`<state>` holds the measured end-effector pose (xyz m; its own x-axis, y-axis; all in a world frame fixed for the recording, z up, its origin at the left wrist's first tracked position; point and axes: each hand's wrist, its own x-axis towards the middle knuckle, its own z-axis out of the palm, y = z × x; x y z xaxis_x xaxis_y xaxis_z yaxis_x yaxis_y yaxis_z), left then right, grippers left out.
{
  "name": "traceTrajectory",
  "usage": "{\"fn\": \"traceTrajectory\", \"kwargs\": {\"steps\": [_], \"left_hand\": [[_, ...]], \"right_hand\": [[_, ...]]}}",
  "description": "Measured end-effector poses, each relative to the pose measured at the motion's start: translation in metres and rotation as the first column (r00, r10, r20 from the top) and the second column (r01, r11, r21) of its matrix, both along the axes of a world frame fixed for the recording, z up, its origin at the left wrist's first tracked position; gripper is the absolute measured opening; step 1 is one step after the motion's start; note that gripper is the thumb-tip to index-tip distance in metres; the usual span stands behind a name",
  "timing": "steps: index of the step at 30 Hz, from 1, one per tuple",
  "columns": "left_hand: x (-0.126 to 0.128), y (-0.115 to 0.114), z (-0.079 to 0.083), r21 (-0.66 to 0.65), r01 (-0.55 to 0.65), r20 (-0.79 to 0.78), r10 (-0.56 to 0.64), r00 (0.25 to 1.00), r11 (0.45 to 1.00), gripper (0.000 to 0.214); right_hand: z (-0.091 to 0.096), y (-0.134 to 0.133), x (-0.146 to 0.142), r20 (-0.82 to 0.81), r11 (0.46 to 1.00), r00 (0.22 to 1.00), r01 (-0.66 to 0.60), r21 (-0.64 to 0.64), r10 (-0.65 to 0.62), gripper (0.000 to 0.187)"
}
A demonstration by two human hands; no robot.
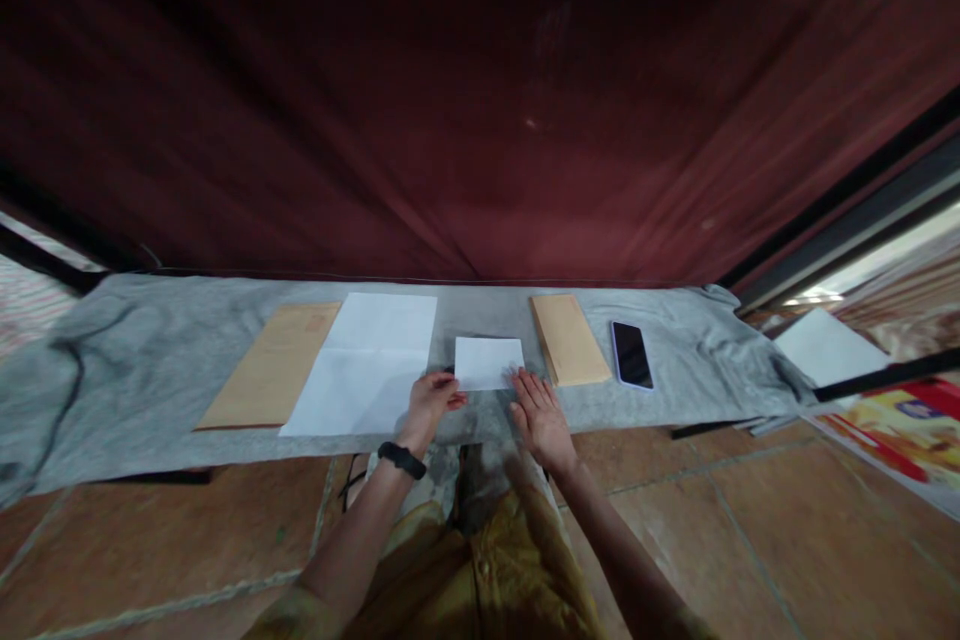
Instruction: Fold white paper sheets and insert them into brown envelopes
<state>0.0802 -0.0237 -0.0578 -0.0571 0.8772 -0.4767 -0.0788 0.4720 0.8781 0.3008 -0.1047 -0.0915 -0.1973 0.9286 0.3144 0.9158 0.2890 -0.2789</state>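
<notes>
Head camera view: a person's left hand [433,396], fingers loosely curled, meets the near left corner of a small white paper rectangle [489,363]; whether thumb and finger actually pinch the paper cannot be told. The right hand [538,420] is spread nearly flat, palm down, fingers extended side by side and grasping nothing, its fingertips at the rectangle's near right corner. The small rectangle lies flat, directly in front of the person, between the two hands. A black wristband [402,460] circles the left wrist, on the near left side of the rectangle.

Just left of the rectangle is a large white paper sheet [367,360] with a crease across its middle; farther left, partly under that sheet's edge, lies a long tan paper envelope [274,360]. Just right of the rectangle sits a smaller tan paper envelope [574,340], and beyond it a dark-screened phone with a pale lavender edge [632,355]. Beneath the rectangle and its neighbours stretches a rumpled grey cloth [705,350]. Behind the rectangle hangs a dark red fabric sheet [480,140]. Nearer the person than the rectangle are mustard-coloured clothing [480,580] and, lower down, brown floor tiles [675,510]. Far right of the rectangle is a red-and-yellow printed panel [911,430].
</notes>
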Motion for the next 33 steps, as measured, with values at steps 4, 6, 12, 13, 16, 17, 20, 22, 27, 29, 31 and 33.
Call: {"fn": "traceTrajectory", "kwargs": {"steps": [4,6,12,13,16,17,20,22,27,29,31,33], "left_hand": [[0.002,0.003,-0.003,0.008,-0.039,0.022,0.039,0.999,0.999,0.011],[0.004,0.005,-0.004,0.016,-0.052,0.023,0.051,0.998,0.999,0.009],[0.01,0.011,-0.007,0.023,-0.06,-0.013,0.061,0.998,0.998,0.009],[0.01,0.012,-0.008,0.02,-0.053,-0.026,0.054,0.998,0.998,0.009],[0.008,0.013,-0.01,0.014,-0.016,-0.074,0.017,0.997,1.0,0.007],[0.007,0.013,-0.011,0.012,-0.002,-0.092,0.003,0.996,1.0,0.007],[0.005,0.014,-0.011,0.006,0.04,-0.141,-0.039,0.989,0.999,0.007],[0.003,0.015,-0.01,-0.002,0.067,-0.163,-0.066,0.984,0.998,0.007],[-0.002,0.018,-0.006,-0.022,0.123,-0.197,-0.125,0.972,0.992,0.007],[-0.002,0.019,-0.005,-0.029,0.134,-0.215,-0.137,0.967,0.991,0.007],[-0.001,0.018,-0.004,-0.034,0.14,-0.24,-0.144,0.96,0.99,0.007],[0.0,0.017,-0.004,-0.035,0.15,-0.27,-0.154,0.95,0.988,0.007]], "right_hand": [[0.005,0.006,-0.009,-0.004,0.999,1.0,-0.021,0.03,0.021,0.054],[0.007,0.01,-0.017,0.004,0.999,0.999,-0.046,0.027,0.045,0.054],[0.006,0.021,-0.036,0.018,0.997,0.996,-0.083,-0.002,0.083,0.049],[0.005,0.021,-0.037,0.017,0.996,0.996,-0.089,-0.007,0.089,0.048],[0.001,0.02,-0.035,0.021,0.993,0.993,-0.113,-0.018,0.113,0.047],[0.0,0.02,-0.034,0.022,0.993,0.993,-0.116,-0.018,0.116,0.047],[0.0,0.016,-0.03,0.018,0.993,0.993,-0.119,-0.021,0.119,0.047],[0.001,0.014,-0.028,0.008,0.993,0.993,-0.118,-0.028,0.119,0.046],[0.009,0.015,-0.028,-0.018,0.995,0.996,-0.091,-0.034,0.091,0.045],[0.01,0.017,-0.03,-0.015,0.995,0.996,-0.092,-0.037,0.091,0.045],[0.009,0.019,-0.032,-0.004,0.995,0.996,-0.093,-0.042,0.093,0.045],[0.007,0.02,-0.033,0.01,0.995,0.996,-0.09,-0.047,0.091,0.045]]}}
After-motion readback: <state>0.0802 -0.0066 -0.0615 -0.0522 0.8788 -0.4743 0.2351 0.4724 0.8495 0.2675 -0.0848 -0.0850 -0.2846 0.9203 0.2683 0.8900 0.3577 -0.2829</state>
